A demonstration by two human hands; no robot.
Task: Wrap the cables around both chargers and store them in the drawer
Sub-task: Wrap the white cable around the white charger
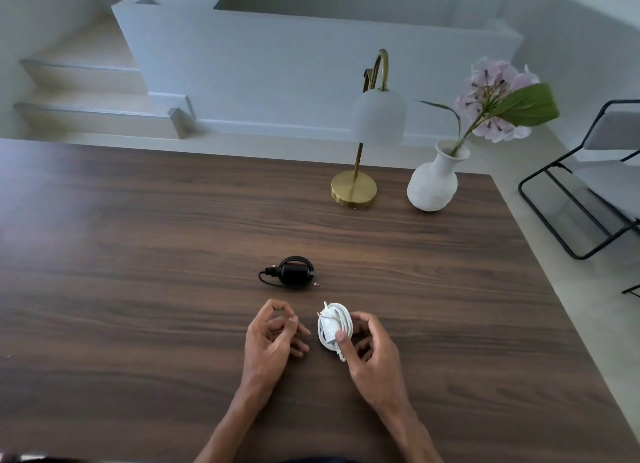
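Observation:
A white charger [333,327] with its white cable coiled round it sits in my right hand [372,355], which grips it with thumb on top and fingers curled behind, just above the dark wooden table [138,254]. My left hand [273,334] hovers beside it to the left with loosely curled fingers and holds nothing. Farther back lies a black charger [294,272] with its black cable wound round it; a loose loop sticks out on its left and the cable's small plug end [318,284] rests on the table to its right. No drawer is in view.
A brass lamp [354,188] with a white shade and a white vase [431,185] of pink flowers stand at the table's back right. A black-framed chair [585,199] stands off the table's right edge. Steps rise at the back left.

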